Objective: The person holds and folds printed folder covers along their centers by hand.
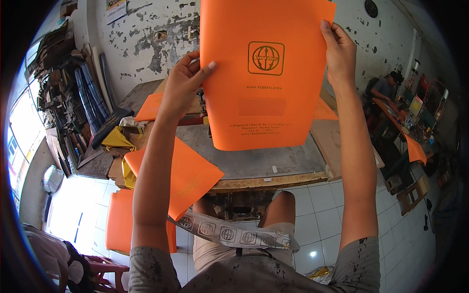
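Raised in front of me is an orange folder cover [264,110] bearing a gold globe emblem in a square frame, small dark print and a pale rectangle. My left hand [184,84] grips its left edge, thumb on the front face and fingers behind. At the upper right edge my right hand [340,51] pinches it the same way. Another orange cover [183,171] lies at the table's near left, partly behind my left forearm. Across my lap runs a silvery foil strip [227,233] with a row of globe emblems.
Below the raised cover is a worn grey worktable [254,168] with a wooden front edge. An orange stack [118,219] sits lower left, near a red stool [105,271]. Boards and rolls [90,90] lean at the left wall. Another person [386,89] sits at a bench far right.
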### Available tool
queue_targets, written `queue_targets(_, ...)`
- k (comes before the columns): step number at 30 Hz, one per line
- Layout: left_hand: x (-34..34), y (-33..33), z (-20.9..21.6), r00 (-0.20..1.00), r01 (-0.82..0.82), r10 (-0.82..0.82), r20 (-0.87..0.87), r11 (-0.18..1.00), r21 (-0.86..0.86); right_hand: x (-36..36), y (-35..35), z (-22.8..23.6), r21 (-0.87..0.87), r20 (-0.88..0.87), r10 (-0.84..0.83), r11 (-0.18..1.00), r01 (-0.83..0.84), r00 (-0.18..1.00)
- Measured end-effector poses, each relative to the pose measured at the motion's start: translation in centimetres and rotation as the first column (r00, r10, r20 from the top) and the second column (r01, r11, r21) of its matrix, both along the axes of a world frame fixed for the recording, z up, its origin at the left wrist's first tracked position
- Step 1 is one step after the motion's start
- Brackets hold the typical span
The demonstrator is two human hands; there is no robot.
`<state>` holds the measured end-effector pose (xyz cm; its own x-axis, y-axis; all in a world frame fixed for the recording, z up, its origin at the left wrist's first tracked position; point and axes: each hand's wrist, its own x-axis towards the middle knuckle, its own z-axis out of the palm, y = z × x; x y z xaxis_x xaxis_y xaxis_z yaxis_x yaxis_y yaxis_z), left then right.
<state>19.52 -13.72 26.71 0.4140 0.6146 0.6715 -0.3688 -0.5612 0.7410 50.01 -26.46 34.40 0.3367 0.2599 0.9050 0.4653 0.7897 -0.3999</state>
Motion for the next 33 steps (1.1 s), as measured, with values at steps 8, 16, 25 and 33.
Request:
queue_targets(8, 0.2, 0.2, -0.3, 1.000, 0.023, -0.023, -0.004, 1.000, -0.003, 0.4, 0.1, -0.4, -0.025, -0.009, -0.019, 1.000, 0.019, 1.000)
queue_targets(16, -0.3, -0.2, -0.4, 0.998, -0.021, 0.020, -0.060, 1.000, -0.014, -0.4, -0.3, -0.8, -0.034, -0.052, 0.016, 0.999, -0.018, 0.999)
queue_targets(25, -0.4, 0.2, -1.0, 1.000, 0.008, -0.009, -0.027, 1.000, -0.024, -0.9, -0.7, -1.1, -0.003, -0.039, 0.049, 0.999, -0.049, 0.998)
queue_targets(33, -0.5, 0.0, -1.7, 0.999, 0.027, -0.028, -0.035, 0.999, -0.042, -1.1, -1.0, -1.8, -0.015, -0.034, 0.063, 0.998, -0.063, 0.997)
